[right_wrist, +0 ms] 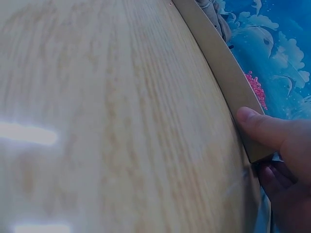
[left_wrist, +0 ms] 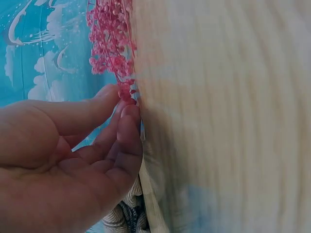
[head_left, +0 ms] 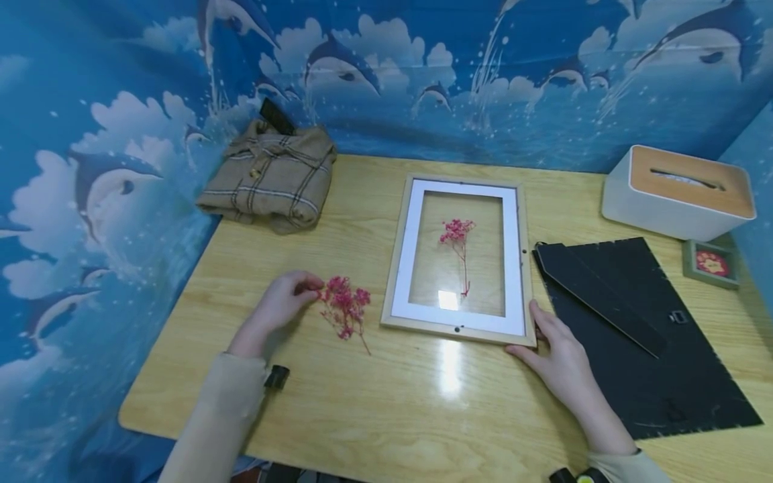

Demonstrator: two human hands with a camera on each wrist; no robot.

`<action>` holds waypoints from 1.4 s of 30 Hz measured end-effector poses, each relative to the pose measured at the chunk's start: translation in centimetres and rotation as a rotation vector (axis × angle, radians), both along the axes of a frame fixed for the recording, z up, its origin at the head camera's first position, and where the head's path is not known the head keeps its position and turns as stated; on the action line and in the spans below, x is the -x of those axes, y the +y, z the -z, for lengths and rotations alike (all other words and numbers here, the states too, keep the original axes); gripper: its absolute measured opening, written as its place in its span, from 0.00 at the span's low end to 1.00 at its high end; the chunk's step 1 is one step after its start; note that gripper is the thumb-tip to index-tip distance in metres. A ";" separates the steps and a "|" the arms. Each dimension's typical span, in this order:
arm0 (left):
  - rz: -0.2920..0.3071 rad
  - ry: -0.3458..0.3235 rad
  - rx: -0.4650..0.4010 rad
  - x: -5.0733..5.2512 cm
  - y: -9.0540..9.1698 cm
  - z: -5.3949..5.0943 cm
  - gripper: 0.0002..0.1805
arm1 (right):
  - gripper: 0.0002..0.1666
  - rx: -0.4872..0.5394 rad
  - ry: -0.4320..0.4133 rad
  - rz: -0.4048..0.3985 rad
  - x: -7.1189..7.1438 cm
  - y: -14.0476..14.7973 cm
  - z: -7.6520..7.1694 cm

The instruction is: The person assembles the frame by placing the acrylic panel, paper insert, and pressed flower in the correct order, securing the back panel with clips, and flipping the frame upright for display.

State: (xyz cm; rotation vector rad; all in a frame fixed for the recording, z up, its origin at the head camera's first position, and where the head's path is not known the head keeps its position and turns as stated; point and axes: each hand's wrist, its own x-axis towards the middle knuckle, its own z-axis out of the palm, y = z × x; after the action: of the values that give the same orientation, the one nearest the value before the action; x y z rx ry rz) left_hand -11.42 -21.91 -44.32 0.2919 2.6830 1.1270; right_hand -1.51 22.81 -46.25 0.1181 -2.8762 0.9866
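Observation:
A sprig of pink dried flowers (head_left: 344,305) lies left of the picture frame, its thin stem pointing toward the table's front. My left hand (head_left: 282,300) pinches a tip of this sprig between thumb and fingers, as the left wrist view shows with the pink blossoms (left_wrist: 112,41) above the fingertips. The wooden picture frame (head_left: 395,268) has a white mat and a clear pane, with a second pink sprig (head_left: 461,251) inside its opening. My right hand (head_left: 561,359) grips the frame's near right corner, thumb on the front edge (right_wrist: 228,82) and fingers at the side.
A black backing board (head_left: 604,376) with a stand leg lies right of the frame. Behind it are a white tissue box (head_left: 658,211) with a wooden lid and a small green-framed box (head_left: 727,275). Folded plaid cloth (head_left: 272,181) sits at the back left. Dolphin-print curtains surround the table.

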 end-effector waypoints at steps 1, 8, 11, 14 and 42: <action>0.002 -0.006 -0.001 0.0 0.0 0.0 0.11 | 0.53 -0.001 0.001 0.001 0.0 0.0 0.0; 0.023 -0.054 0.021 0.2 -0.1 -0.4 0.17 | 0.54 -0.003 0.000 0.005 0.0 0.0 0.1; 0.048 -0.050 0.043 0.4 0.0 -0.4 0.17 | 0.54 -0.004 -0.007 0.008 0.0 0.1 0.2; 0.081 -0.041 0.057 0.6 0.1 -0.2 0.15 | 0.54 -0.004 -0.015 0.012 0.0 0.1 0.2; 0.277 0.473 0.118 0.9 4.4 -5.4 0.07 | 0.54 -0.006 0.022 0.002 0.0 0.3 0.6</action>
State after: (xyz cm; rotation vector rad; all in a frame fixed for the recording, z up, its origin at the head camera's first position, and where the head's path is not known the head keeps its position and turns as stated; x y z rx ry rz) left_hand -12.36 -17.54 -38.94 0.9839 2.9559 0.9001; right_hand -1.49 23.06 -46.88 0.1260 -2.8590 0.9704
